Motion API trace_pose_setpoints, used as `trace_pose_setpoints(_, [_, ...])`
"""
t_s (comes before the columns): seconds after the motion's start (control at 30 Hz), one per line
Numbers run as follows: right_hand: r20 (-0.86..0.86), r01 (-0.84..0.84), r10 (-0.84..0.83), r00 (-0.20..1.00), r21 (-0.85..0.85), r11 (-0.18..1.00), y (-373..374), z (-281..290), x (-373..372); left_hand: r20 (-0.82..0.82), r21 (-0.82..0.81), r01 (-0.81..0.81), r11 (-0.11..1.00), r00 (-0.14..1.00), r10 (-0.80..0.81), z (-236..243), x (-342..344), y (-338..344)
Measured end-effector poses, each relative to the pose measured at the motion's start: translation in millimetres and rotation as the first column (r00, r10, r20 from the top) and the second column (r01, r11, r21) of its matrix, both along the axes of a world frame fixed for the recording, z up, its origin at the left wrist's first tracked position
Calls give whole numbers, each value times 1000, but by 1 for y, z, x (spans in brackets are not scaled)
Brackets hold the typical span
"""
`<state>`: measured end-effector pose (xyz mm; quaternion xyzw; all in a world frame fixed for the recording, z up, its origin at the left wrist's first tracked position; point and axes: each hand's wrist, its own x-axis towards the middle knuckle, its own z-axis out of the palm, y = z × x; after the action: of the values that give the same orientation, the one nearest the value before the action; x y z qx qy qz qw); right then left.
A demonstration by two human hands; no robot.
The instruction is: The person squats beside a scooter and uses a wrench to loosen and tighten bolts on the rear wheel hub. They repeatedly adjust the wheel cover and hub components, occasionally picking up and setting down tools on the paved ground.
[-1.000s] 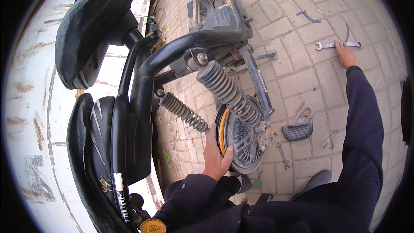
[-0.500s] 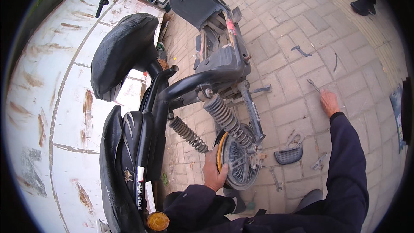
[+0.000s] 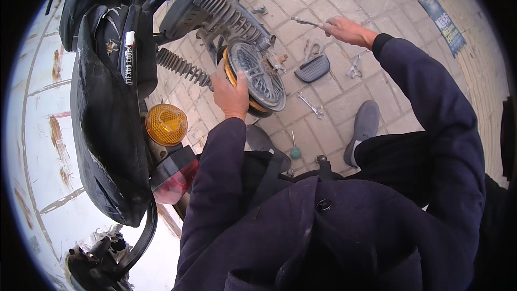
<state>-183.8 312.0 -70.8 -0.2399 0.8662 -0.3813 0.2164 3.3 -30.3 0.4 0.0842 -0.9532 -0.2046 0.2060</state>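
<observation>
At the side of a tipped black electric scooter, my left hand (image 3: 231, 92) grips the edge of a dusty grey wheel hub (image 3: 261, 75) with a yellow band round its rim. The thumb lies along the rim and the other fingers reach behind it, partly hidden. My right hand (image 3: 347, 30) is raised to the right of the hub, closed on a slim metal wrench (image 3: 306, 21) whose free end points left towards the scooter. A coil spring shock absorber (image 3: 229, 16) stands above the hub, and a second spring (image 3: 183, 67) lies to its left.
On the paving lie a black pedal (image 3: 313, 68), a double-ended wrench (image 3: 311, 105), a small metal part (image 3: 354, 67) and a green-handled screwdriver (image 3: 295, 152). An orange reflector (image 3: 166, 124), a red tail light (image 3: 175, 175) and a torn black seat (image 3: 107, 129) are at the left.
My view has tilted down and nearer to my body, so the scooter sits higher and further left. My right hand has brought the wrench closer to the hub; my left hand stays on the rim.
</observation>
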Motion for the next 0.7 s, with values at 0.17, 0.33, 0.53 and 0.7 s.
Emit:
trace_pose_setpoints(0.17, [61,384,-379,923,-122,915,-44,-5,116,16,22,-42,999,999,41,2,0,2])
trace_pose_setpoints(0.33, [258,648,-605,754,-140,748,-85,-50,234,-21,30,-49,998,999,49,6,-1,5])
trace_pose_setpoints(0.53, [182,602,-574,799,-213,770,-104,-65,228,-9,43,-77,996,997,78,6,1,6])
trace_pose_setpoints(0.7, [172,592,-566,806,-249,767,-113,-70,212,21,50,-88,995,996,87,4,-1,6])
